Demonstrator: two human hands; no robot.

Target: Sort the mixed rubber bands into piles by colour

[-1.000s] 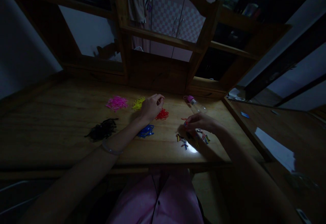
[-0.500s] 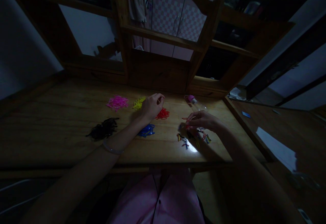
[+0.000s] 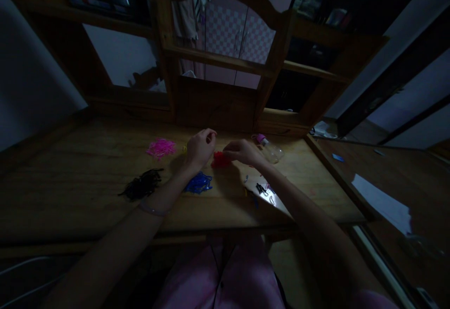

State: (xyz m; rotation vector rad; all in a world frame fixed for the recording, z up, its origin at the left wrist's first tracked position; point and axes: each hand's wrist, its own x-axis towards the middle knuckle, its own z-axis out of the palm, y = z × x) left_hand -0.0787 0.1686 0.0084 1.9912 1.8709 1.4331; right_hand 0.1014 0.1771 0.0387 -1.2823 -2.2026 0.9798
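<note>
My right hand reaches over the pile of red loop-shaped pieces, fingertips pinched together and touching red there. Close by on the left, my left hand hovers with curled, closed fingers; what they hold, if anything, is hidden. Behind its wrist peeks a bit of the yellow pile. A blue pile lies just below the left wrist. Farther left are a pink pile and a black pile. Mixed small loops, like paper clips, lie under my right forearm, partly covered.
A clear bottle with a purple cap lies at the right back of the wooden table. Wooden shelving rises along the rear edge. On the lower surface to the right rest white paper and a small blue card.
My right hand has moved left from the mixed loops to the red pile, where it had a red piece at its fingertips. My left hand has shifted slightly left, still curled.
</note>
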